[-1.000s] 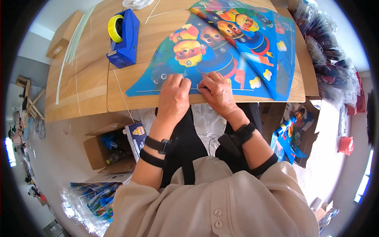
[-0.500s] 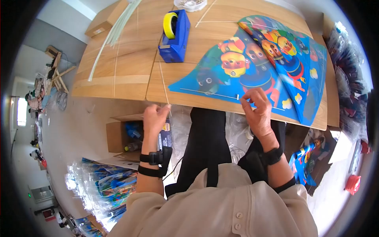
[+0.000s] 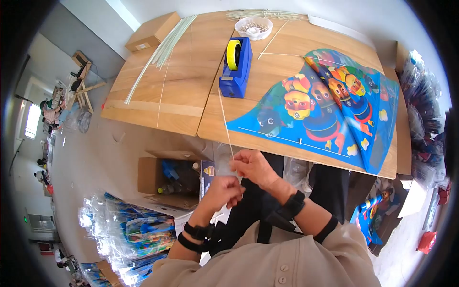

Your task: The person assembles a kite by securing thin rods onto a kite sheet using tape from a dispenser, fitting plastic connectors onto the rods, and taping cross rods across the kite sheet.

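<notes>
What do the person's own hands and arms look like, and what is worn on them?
The left hand and right hand are bare. Dark straps circle both wrists and both forearms; beige sleeves begin above.

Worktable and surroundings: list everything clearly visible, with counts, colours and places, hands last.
Table: one, light wood, centre
Printed sheet: one, mostly blue, table's right
Tape dispenser: one, blue, mid-table
Tape roll: one, yellow, in dispenser
Bowl: one, white, behind dispenser
Loose rods: many, pale, table's left and back
Carton: one, brown, table's back left
Open box: one, brown, below table
Wrapped packages: many, multicoloured, lower left
Thin stick: one, pale, from table to hands
Left hand: one, bare, at stick's lower end
Right hand: one, bare, pinching stick
</notes>
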{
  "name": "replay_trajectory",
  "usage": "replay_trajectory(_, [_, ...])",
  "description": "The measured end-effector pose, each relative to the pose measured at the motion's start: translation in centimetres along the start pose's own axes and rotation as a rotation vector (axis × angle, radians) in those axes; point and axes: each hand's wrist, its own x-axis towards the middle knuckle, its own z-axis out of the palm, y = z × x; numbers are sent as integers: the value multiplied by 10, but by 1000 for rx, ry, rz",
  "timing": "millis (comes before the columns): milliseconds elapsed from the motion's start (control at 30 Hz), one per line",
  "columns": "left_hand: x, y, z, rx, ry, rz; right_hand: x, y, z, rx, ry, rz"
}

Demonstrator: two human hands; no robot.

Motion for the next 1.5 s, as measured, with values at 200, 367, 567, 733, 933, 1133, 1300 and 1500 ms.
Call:
replay_trajectory(200, [-15, 16, -43, 387, -22, 226, -26, 0, 12, 143, -112, 152])
replay_trajectory(367, [27, 79, -82, 142, 359, 303, -41, 8, 15, 211, -142, 178])
replay_trajectory(567, [142, 129, -96, 717, 711, 649, -38, 16, 14, 185, -129, 188])
replay_trajectory(733, [185, 144, -95, 833, 660, 486, -39, 13, 12, 204, -111, 244])
replay_trajectory(933, [207, 150, -87, 710, 727, 453, -35, 11, 9, 175, -123, 227])
replay_trajectory(1133, [230, 175, -115, 503, 338, 451, -26, 3, 1, 164, -72, 202])
replay_trajectory(1300, [207, 196, -109, 95, 373, 275, -19, 1, 2, 201, -64, 174])
replay_trajectory(1500, [227, 197, -107, 68, 378, 269, -9, -4, -3, 145, -39, 146])
